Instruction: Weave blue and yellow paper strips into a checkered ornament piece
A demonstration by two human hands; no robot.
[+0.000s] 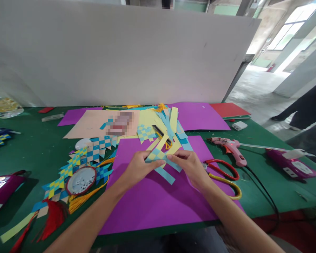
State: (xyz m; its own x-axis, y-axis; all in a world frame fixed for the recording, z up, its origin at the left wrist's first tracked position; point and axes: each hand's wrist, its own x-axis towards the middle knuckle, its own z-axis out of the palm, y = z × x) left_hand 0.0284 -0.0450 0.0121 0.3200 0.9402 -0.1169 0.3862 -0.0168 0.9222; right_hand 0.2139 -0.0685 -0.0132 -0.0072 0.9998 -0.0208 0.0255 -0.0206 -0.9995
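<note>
Grip: left hand (140, 166) and right hand (191, 165) pinched on woven strips (156, 154)
Spot: over the purple sheet (152, 207)
Weaving: mid-weave, I'd guess
Next tuck: probably wants those strips lined up

The purple sheet (152, 208) leaves room this side of the hands (142, 164), with scissors (222, 161) blocking rightward and a cutter (161, 133) beyond.

1 held weave (156, 154), 1 cutter (159, 132), 1 glue gun (234, 148), 2 purple power strips (291, 164).
</note>
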